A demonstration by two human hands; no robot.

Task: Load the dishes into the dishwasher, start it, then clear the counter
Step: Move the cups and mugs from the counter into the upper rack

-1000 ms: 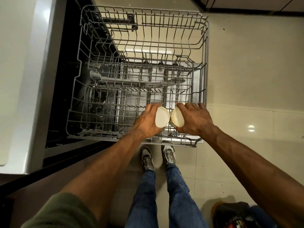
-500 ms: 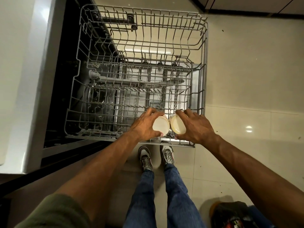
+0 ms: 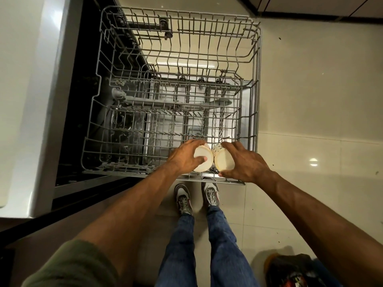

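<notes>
Looking down from head height along a person's own body. Nearest, legs in blue jeans (image 3: 180,245) and grey shoes (image 3: 183,201) stand on a pale tiled floor (image 3: 310,100). A dark bag (image 3: 294,270) lies at the near right.

Both bare arms reach forward to the near right corner of a pulled-out wire rack (image 3: 257,100). The left hand (image 3: 184,158) grips a cream cup (image 3: 204,162) turned base up, fingers and thumb curled over it. The right hand (image 3: 246,162) grips a second cup (image 3: 223,161) just beside it, patterned side showing. The two cups seem to touch.

Farther on, a lower rack (image 3: 196,79) shows through the wires, and the dark dishwasher (image 3: 83,90) opening lies to the left.

Risk: if let go while tilted or off the tines, a cup could topple, knock its neighbour, or roll open side up and collect water.
</notes>
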